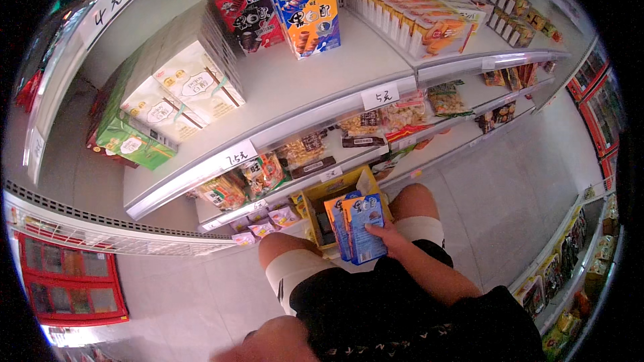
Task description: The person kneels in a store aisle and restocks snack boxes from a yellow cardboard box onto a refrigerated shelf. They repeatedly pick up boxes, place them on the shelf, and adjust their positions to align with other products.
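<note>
My right hand (pixel 385 235) grips blue-and-orange snack boxes (pixel 363 223), at least two, fanned side by side. They are held over an open yellow cardboard carton (pixel 371 183) between my knees. The boxes hide part of the carton's dark inside. At the bottom edge my left arm or hand (pixel 274 339) is blurred and cut off, its fingers not distinguishable. On the shelf in front, a row of blue-and-yellow snack boxes (pixel 313 20) stands beside red-and-black boxes (pixel 250 17) of similar design.
White and green Pejoy boxes (pixel 183 93) stand left on the white shelf (pixel 297 83). Orange-and-white cartons (pixel 437 35) line its right side. Bagged snacks (pixel 304 150) fill the lower shelf, whose edge juts near the carton. Another stocked rack (pixel 553 271) rises to my right.
</note>
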Motion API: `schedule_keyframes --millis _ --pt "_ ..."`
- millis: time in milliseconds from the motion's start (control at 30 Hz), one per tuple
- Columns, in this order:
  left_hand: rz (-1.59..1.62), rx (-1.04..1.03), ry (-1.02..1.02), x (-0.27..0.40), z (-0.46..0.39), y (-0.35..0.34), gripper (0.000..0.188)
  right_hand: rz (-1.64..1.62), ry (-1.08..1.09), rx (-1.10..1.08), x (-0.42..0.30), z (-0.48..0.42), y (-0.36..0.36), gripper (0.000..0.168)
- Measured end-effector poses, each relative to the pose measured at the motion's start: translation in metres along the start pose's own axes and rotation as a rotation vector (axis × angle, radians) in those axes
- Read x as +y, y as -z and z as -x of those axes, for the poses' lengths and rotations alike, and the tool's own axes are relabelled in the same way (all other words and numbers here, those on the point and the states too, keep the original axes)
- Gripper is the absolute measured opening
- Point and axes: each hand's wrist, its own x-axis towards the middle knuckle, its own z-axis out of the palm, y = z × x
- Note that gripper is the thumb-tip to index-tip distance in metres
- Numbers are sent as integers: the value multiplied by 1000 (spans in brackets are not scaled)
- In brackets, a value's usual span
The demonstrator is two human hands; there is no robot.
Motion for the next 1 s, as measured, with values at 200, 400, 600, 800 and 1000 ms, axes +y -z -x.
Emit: schedule_keyframes --millis 200,400,600,800,1000 --pt "1821 -529 -1844 138 13 -200 55 -26 158 5 -44 33 -19 57" --pt "1392 -1991 -1523 171 53 -267 56 185 275 -38 -62 40 -45 50" --pt "1396 -1962 -1479 180 63 -276 44 444 358 64 -73 44 -51 43" --pt "1355 -2120 -1144 204 41 -316 42 742 455 39 -137 70 -50 43" --pt "1278 -2133 -1202 224 41 -347 45 -252 235 -263 -147 55 -55 75"
